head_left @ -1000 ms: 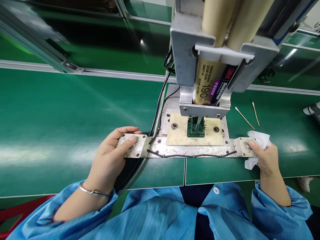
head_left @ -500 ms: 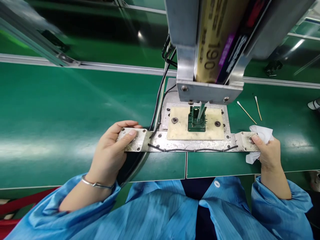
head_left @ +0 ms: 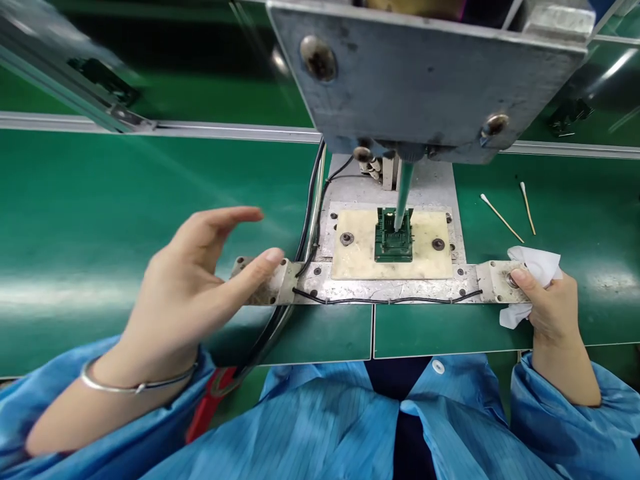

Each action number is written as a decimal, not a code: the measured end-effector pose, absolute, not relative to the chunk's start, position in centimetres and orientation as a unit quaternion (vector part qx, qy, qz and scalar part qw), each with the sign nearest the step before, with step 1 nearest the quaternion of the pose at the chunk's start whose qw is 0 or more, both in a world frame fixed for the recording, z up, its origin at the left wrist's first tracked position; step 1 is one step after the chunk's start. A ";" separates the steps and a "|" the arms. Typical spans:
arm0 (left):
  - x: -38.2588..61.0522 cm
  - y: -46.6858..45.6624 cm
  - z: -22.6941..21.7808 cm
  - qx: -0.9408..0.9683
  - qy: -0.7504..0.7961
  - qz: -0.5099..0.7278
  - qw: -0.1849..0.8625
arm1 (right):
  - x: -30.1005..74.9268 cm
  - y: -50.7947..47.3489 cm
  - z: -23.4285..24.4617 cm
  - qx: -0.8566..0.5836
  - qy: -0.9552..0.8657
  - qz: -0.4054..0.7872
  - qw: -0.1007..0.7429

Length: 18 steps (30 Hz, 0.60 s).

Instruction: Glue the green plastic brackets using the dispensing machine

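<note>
A grey metal fixture bar [head_left: 380,290] lies across the green bench with a cream plate [head_left: 360,257] on it. A small dark green part [head_left: 393,241] sits in the plate, and a thin green nozzle [head_left: 401,200] reaches down to it from the grey metal dispenser head [head_left: 425,73] above. My left hand [head_left: 190,287] hovers over the bar's left end, fingers spread and holding nothing. My right hand [head_left: 547,308] grips a crumpled white wipe [head_left: 535,267], with its thumb on the round button at the bar's right end.
Two cotton swabs [head_left: 501,218] lie on the green mat to the right of the fixture. Black cables [head_left: 313,207] run from the dispenser down past the bar's left end. A metal rail [head_left: 150,128] crosses behind. Something red [head_left: 207,407] shows near my left sleeve.
My left hand has lifted off the bar's left button and opened. My view has moved closer under the dispenser head. My right hand has stayed on the right button.
</note>
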<state>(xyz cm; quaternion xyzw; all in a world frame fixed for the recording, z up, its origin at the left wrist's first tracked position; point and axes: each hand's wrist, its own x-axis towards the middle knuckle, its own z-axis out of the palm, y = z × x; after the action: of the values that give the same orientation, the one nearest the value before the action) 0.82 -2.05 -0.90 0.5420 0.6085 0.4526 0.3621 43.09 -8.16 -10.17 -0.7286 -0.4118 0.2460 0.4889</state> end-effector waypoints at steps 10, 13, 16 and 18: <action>8.6 3.1 -1.7 0.708 0.455 0.281 0.461 | 42.3 -8.2 -9.4 -0.748 -0.400 0.237 0.474; 9.5 3.3 -1.1 0.685 0.432 0.289 0.511 | 42.5 -8.3 -9.5 -0.747 -0.419 0.235 0.459; 9.6 3.0 0.5 0.634 0.437 0.259 0.583 | 42.7 -8.4 -9.6 -0.753 -0.425 0.236 0.444; 9.4 2.8 1.5 0.605 0.473 0.211 0.604 | 42.8 -8.4 -9.6 -0.751 -0.425 0.243 0.442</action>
<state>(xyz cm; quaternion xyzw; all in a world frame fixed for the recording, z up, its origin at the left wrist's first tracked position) 9.37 2.78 1.55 0.6054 0.4735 0.2108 0.6041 42.76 -8.41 -9.62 -0.7512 -0.4253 0.2431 0.4425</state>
